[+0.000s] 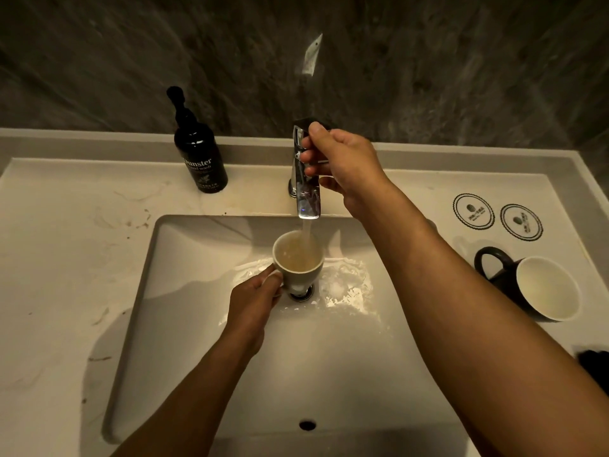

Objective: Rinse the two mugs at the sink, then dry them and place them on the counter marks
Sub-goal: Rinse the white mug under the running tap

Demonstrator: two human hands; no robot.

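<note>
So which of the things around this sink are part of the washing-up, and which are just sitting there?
In use:
pale ceramic mug, held by left hand
chrome tap, held by right hand
black mug with white inside
two round counter marks
white sink basin

Lying about:
dark hand-wash pump bottle

Count at the sink: two of most things.
Two mugs, pale mug (298,258) and dark mug (534,285); two round marks (473,211) (521,222); one soap bottle (199,153); one tap (306,179).

The left hand (252,300) held a pale mug (297,260) under the running tap (306,179), over the sink (184,291) drain. The right hand (342,163) gripped the tap lever. A dark mug (534,285) lay tilted on the counter (66,242) near 2 round marks (473,211).
</note>
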